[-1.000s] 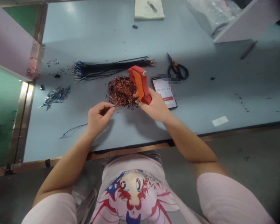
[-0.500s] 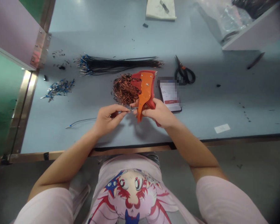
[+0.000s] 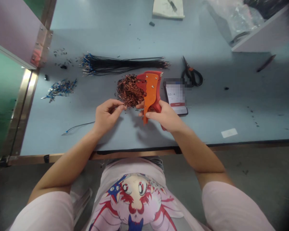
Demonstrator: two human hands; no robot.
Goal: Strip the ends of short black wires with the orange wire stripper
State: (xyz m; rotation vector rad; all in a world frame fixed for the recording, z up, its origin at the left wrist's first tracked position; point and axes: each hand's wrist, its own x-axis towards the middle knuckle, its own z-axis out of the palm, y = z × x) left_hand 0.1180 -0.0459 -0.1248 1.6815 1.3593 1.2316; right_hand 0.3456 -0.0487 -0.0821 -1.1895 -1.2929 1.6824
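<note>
- Far left on the bench (image 3: 202, 120): loose pile of blue-and-silver pieces (image 3: 60, 89), well apart from both hands.
- Black wire (image 3: 80, 125): blue-tipped end lies left of the wrist, near the bench's front edge; the length runs right and goes out of sight behind the left hand.
- Left forearm (image 3: 69, 162): up from lower left, slanting in over the front edge, elbow bent.
- Left hand (image 3: 107, 118): thumb and index tips pressed together, pinching the wire near its other end. Remaining fingers mostly hidden. Fingertips at the near edge of the copper pile; wire tip hard to make out there.
- Behind, center-left: bundle of black wires (image 3: 125, 63), lying crosswise, blue ends left.
- Copper scrap pile (image 3: 128, 89): between the hands, just beyond them.
- Orange-red hand tool (image 3: 151, 91): upright in the right hand, head away from the person, nose left over the pile's edge.
- Right hand (image 3: 165, 115): wrapped round the handles, thumb across the orange one, fingertips poking out left of it. Can't tell how hard it squeezes.
- Right forearm (image 3: 203, 154): in from lower right, elbow bent.
- Phone (image 3: 177, 109): just beyond the right hand; black-handled snips (image 3: 195, 77) near its upper right corner.
</note>
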